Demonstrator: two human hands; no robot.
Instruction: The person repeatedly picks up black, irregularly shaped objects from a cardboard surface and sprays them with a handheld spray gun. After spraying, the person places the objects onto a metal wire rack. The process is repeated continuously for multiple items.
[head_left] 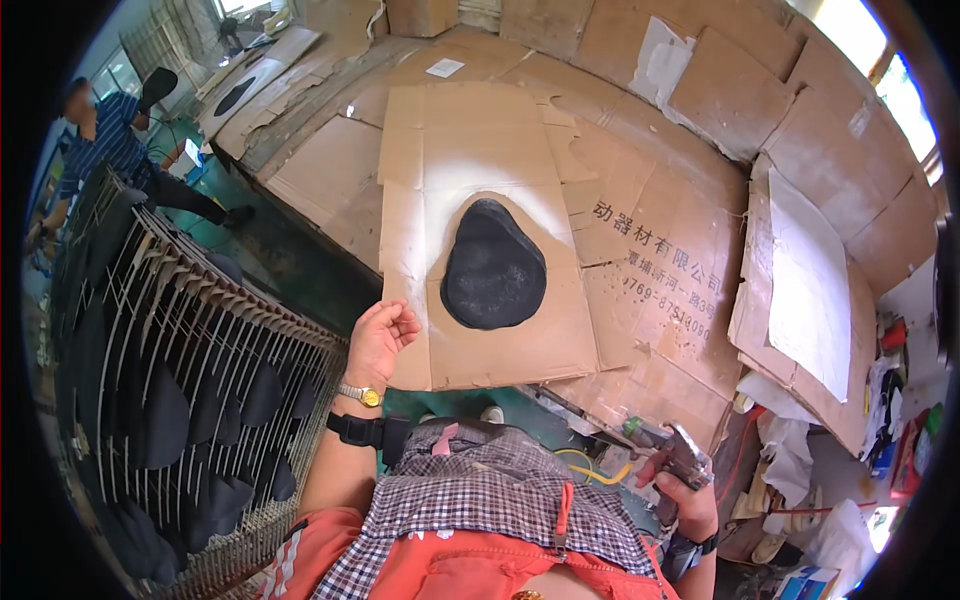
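Centrally laid: a black pad [494,268] lies flat on a loose cardboard sheet [470,130], spread over the cardboard-covered worktop [650,195], ahead of a person in a checked apron [480,480].
Pad from the left grip: the left grip [385,330] hangs at the sheet's near-left edge; the pad lies to its right and a little farther from the body, near but not touching.
Pad's long axis: it runs away from the wearer, broad end closest, narrow end on the far side, leaning slightly left.
Nearer grip: the left, plainly; the right grip [688,497] is well apart from the pad, low at the right, by the worktop's near edge.
Left fingers: loosely curled and partly open, with nothing seen in them, above a yellow-faced wristwatch [371,397].
Right fingers: wrapped around a metal tool [688,458] resembling a spray gun; a yellow hose [610,474] shows just beside it, the join unclear.
Pad's look: matte, smooth-edged and pear-shaped, with faint greyish, dusty marks across its broad half.
Cardboard around it: a whitish haze fans out beyond the narrow end and along both sides.
Rack at left: similar dark pieces [165,420] sit among the rods of a wire rack [270,315].
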